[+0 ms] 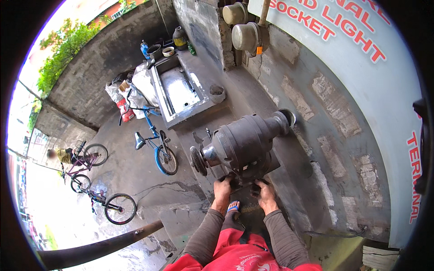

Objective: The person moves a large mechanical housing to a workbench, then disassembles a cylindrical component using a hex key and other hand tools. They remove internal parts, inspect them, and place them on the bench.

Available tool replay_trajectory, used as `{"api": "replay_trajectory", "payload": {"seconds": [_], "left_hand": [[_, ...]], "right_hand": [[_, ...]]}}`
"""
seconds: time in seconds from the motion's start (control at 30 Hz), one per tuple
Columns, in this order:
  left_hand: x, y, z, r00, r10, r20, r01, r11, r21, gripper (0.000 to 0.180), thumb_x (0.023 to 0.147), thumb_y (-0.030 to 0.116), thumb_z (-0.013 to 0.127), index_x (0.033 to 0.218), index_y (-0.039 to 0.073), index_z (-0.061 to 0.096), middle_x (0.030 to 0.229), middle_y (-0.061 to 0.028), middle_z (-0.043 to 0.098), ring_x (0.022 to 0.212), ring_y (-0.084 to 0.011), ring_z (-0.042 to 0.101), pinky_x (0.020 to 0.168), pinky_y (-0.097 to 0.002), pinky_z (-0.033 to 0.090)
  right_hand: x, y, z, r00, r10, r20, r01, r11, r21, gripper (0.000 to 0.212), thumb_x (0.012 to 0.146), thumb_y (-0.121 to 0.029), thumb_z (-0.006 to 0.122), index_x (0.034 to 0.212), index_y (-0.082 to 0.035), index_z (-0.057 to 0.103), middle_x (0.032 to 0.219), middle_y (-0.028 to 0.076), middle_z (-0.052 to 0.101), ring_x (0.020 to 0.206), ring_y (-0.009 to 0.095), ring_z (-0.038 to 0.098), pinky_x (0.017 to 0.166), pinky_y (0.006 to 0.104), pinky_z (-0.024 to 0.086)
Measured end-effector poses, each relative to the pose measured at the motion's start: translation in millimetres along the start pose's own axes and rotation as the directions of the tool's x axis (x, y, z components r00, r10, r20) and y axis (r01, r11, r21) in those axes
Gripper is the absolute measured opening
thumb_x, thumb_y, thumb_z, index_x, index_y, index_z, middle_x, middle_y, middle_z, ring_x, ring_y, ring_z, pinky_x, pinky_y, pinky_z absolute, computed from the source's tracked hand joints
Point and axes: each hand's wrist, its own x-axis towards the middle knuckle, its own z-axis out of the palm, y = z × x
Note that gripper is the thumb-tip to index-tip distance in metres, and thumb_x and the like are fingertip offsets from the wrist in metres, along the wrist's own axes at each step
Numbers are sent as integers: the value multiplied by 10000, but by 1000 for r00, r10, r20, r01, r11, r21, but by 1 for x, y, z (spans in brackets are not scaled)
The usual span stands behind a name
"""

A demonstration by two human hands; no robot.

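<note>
A large dark grey, drum-shaped metal machine (244,140) fills the middle of the view. A toothed or ridged wheel (198,161) sits on its left end, and a flared round mouth (289,118) is at its right end. Both my hands are at the machine's near lower edge. My left hand (222,187) has its fingers curled in against the underside, with the fingertips hidden. A short way to its right, my right hand (264,194) is also curled, its blackened fingers bent inward at the lower frame. What either hand grips is too dark to make out.
A concrete wash basin (181,119) stands beyond, with pots and bottles behind it. Left of it are sacks (143,83) and a blue bicycle (153,131). Farther left, a person (68,156) is by more bicycles. A pole (113,239) crosses the lower left. A block wall (334,104) runs along the right.
</note>
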Motion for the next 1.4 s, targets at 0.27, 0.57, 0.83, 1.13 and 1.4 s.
{"api": "replay_trajectory", "payload": {"seconds": [0.27, 0.57, 0.83, 1.13, 1.4], "left_hand": [[-50, -4, 24, 990, -123, 61, 131, 982, -135, 369, 1038, 282, 642, 1118, -67, 733, 969, -140, 761, 807, -215, 716, 759, -370, 569], [-80, -45, 73, 893, -201, 402, 286, 944, -163, 326, 1051, 233, 662, 1253, -19, 706, 1080, -94, 758, 950, -178, 715, 840, -354, 584], [-112, -40, 114, 887, -117, 447, 221, 957, -189, 319, 1064, 254, 649, 1274, 26, 724, 1062, -60, 750, 929, -139, 690, 814, -309, 555], [-27, -46, 7, 970, -116, -214, 129, 990, 52, 307, 920, 227, 684, 991, -62, 763, 874, -77, 747, 760, -164, 636, 689, -352, 500], [-100, -57, -40, 797, -127, 591, -159, 899, 408, 177, 882, 151, 844, 995, 24, 797, 937, -53, 788, 907, -136, 709, 842, -306, 556]], "right_hand": [[22, 23, -7, 965, -176, -193, 133, 967, -217, 173, 977, -188, 664, 1078, -50, 691, 808, 29, 687, 568, 136, 647, 495, 359, 550], [-34, -13, -70, 978, -105, 178, 29, 923, 384, 449, 1067, -390, 487, 1271, -34, 669, 1154, 143, 738, 1051, 296, 695, 976, 464, 548], [-38, -74, -70, 962, -204, 183, 109, 898, 426, 385, 1042, -331, 564, 1196, 12, 651, 989, 148, 720, 909, 313, 701, 874, 487, 577], [-34, -72, -69, 991, -87, 97, 66, 978, 200, 104, 988, -130, 685, 1016, -31, 672, 762, 16, 556, 672, 167, 560, 682, 410, 549], [-41, -60, -39, 613, -783, 105, 228, 48, -972, 641, 936, -380, 760, 1383, 49, 592, 1292, 320, 644, 1253, 463, 605, 1108, 510, 448]]}}
